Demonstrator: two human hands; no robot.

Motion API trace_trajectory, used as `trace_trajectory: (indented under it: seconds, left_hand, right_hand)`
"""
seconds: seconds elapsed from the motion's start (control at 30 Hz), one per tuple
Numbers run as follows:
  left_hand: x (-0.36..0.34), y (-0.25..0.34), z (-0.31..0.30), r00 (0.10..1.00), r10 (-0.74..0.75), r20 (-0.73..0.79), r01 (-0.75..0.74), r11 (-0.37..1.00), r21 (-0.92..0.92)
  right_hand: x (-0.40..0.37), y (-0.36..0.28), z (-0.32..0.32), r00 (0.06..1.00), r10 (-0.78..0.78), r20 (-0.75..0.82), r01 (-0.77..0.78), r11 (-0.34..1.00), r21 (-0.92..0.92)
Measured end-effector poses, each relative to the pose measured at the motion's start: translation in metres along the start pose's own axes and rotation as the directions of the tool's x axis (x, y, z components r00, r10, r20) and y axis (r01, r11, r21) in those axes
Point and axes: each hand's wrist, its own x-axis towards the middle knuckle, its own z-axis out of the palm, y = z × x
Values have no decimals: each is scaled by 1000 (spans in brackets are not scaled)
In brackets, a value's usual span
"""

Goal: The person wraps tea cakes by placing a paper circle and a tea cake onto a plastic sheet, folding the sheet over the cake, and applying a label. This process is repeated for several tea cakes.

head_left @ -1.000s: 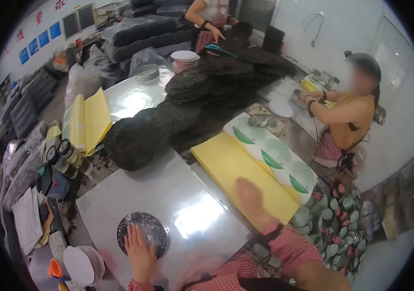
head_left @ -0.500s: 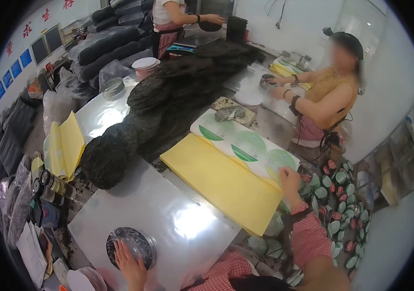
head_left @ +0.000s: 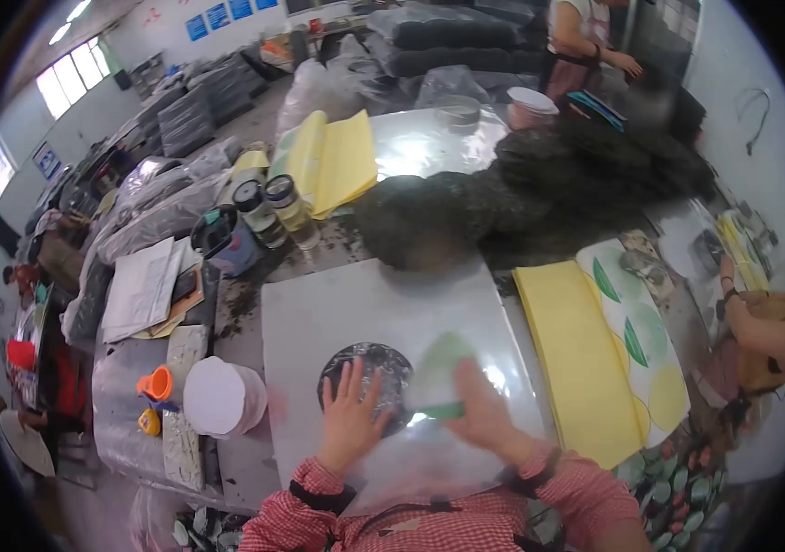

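Note:
My left hand (head_left: 348,419) lies with its fingers spread on a round black cake (head_left: 392,363) covered in clear plastic film. The cake sits on a shiny metal sheet (head_left: 319,313) in front of me. Just right of it, my right hand (head_left: 486,409) pinches a green and white label (head_left: 440,363), blurred by motion and held over the sheet close to the cake. A yellow-backed sheet of round green labels (head_left: 627,313) lies to the right on a yellow paper stack (head_left: 558,350).
Dark clumped material (head_left: 438,216) is heaped behind the metal sheet. At left stand a stack of white discs (head_left: 218,396), an orange cup (head_left: 158,382), two jars (head_left: 291,212) and papers (head_left: 139,290). One person (head_left: 761,350) works at right; another (head_left: 581,46) stands at the back.
My right hand has come from the label sheet to beside the cake, bringing a label. My left hand stays on the cake. The view has turned left.

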Motion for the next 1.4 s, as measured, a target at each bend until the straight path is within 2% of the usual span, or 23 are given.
trace_trajectory:
  seconds: [0.07, 0.1, 0.2, 0.23, 0.33, 0.4, 0.47, 0.53, 0.6, 0.63, 0.73, 0.8, 0.87, 0.9, 0.93, 1.0, 1.07, 1.13, 1.2, 1.23, 1.27, 1.33, 1.4]
  left_hand:
    - [-6, -11, 4, 995, 96, 8, -95, 992, -80]
    - [-10, -25, 30, 991, 76, -110, -124, 828, -546]
    - [-18, -28, 39, 1000, -20, 20, 28, 647, -762]
    - [-17, -32, 39, 1000, 1, 12, 7, 748, -664]
    - [-18, -34, 52, 999, -9, -49, -30, 670, -742]
    - [-13, -18, 29, 997, -13, -74, -43, 713, -700]
    - [-11, -17, 12, 993, -11, -118, -69, 762, -644]
    - [-20, -34, 7, 946, -302, -120, 46, 491, -870]
    - [-37, -57, 5, 878, -467, -107, 199, 558, -805]
    - [-46, -62, 6, 778, -618, -111, 360, 584, -728]
    - [-38, -59, 6, 856, -496, 146, 497, 712, -497]
    - [-34, -46, 1, 881, -474, 8, 410, 753, -516]
    - [-29, -7, -34, 945, -207, -254, 124, 944, -305]
    - [-29, 7, -33, 941, -220, -257, 134, 940, -314]
    - [-31, 21, -32, 958, -171, -231, 95, 947, -308]
    - [-36, 31, -35, 963, -126, -237, 54, 955, -290]
    - [-56, 38, -42, 972, -160, -175, 107, 955, -278]
    - [-74, 49, -45, 962, -239, -131, 201, 947, -250]
    - [-86, 50, -41, 916, -362, -176, 319, 920, -228]
    - [-97, 40, -24, 896, -382, -226, 336, 916, -217]
    - [-104, 40, -34, 867, -493, -73, 439, 825, -357]
    - [-127, 15, -23, 747, -626, 223, 630, 562, -536]
    - [-170, -33, 3, 768, -601, 222, 585, 516, -626]
  right_hand:
    - [38, -39, 18, 945, -251, 211, 247, 968, 42]
    - [50, -46, 23, 940, -268, 210, 264, 963, 48]
    - [66, -64, 28, 902, -318, 291, 319, 947, 47]
    - [65, -71, 17, 894, -276, 354, 294, 956, 2]
    - [79, -76, 17, 877, -226, 424, 262, 965, -29]
    - [96, -70, 43, 939, -255, 231, 154, 913, 379]
    - [102, -68, 66, 943, -229, 243, 123, 915, 385]
    - [109, -72, 72, 945, -213, 247, 104, 914, 391]
    - [101, -83, 63, 851, -353, 390, 388, 922, -13]
    - [102, -85, 68, 842, -309, 442, 343, 939, 3]
    - [100, -83, 80, 853, -301, 427, 329, 944, 8]
    - [100, -80, 84, 867, -296, 402, 335, 942, -28]
    - [101, -81, 81, 805, -232, 546, 287, 958, -16]
    - [91, -75, 86, 899, -338, 278, 357, 934, -20]
    - [84, -69, 86, 891, -348, 291, 368, 930, -15]
    - [92, -55, 78, 956, -255, 145, 209, 940, 271]
    - [97, -58, 63, 978, -95, -188, 94, 995, -14]
    - [81, -65, 72, 978, 94, 187, -180, 834, 521]
    - [67, -106, 62, 768, -171, 618, -57, 942, 332]
    - [49, -111, 81, 835, -271, 480, 33, 893, 448]
    - [35, -111, 97, 877, -354, 325, 128, 824, 553]
    - [41, -107, 86, 838, -396, 376, 234, 882, 409]
    - [38, -61, 90, 780, -598, 182, 533, 789, 306]
